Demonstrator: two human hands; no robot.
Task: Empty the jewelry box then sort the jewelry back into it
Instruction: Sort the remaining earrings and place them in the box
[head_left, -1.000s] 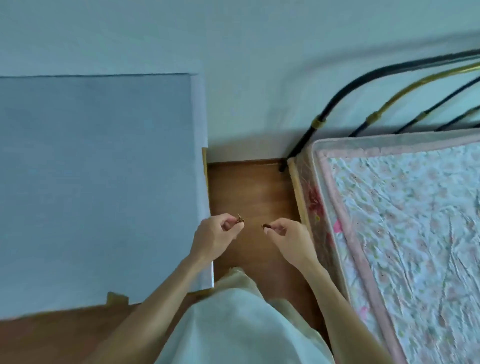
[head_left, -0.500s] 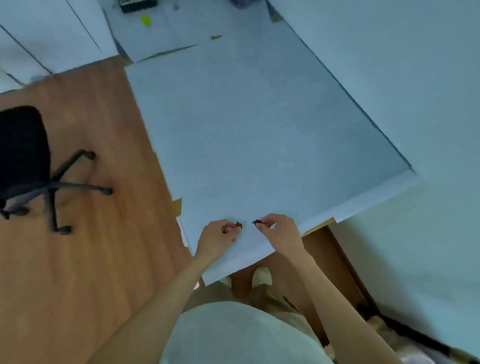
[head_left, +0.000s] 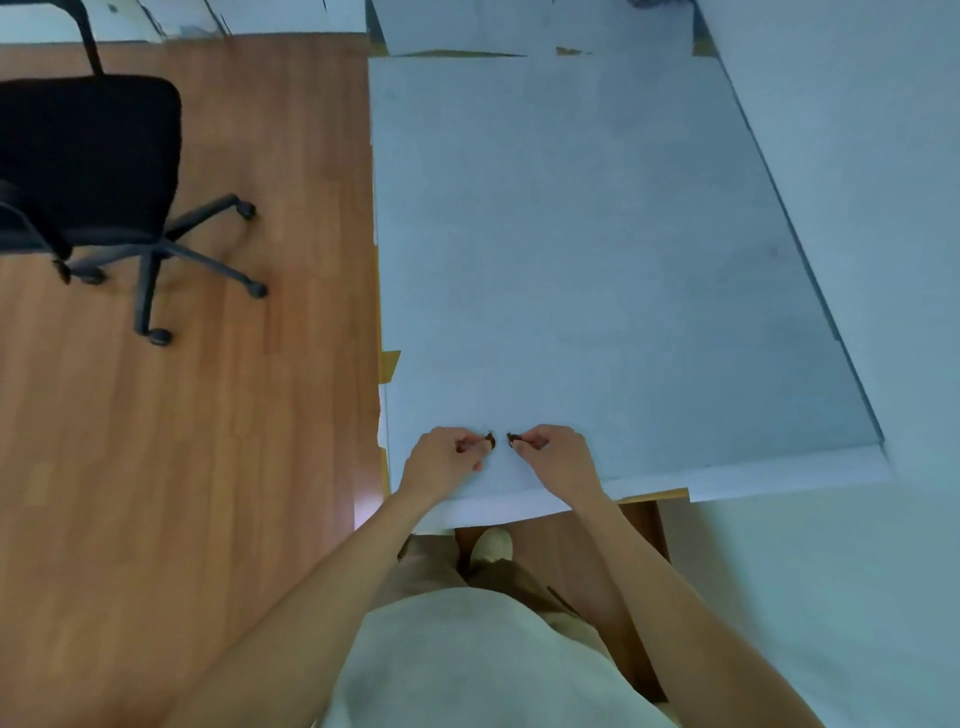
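Pale grey-blue table (head_left: 597, 249) filled the upper centre of the head view; above its near edge the left hand (head_left: 441, 460) pinched 1 small dark jewelry piece (head_left: 489, 441) between thumb and curled fingers, and the right hand (head_left: 553, 457) pinched a 2nd small dark piece (head_left: 511, 440) the same way. The 2 pieces sat just beside each other, apart, too small to identify. Wooden floor (head_left: 208, 467) lay to the left with 1 black office chair (head_left: 88, 161) on it.
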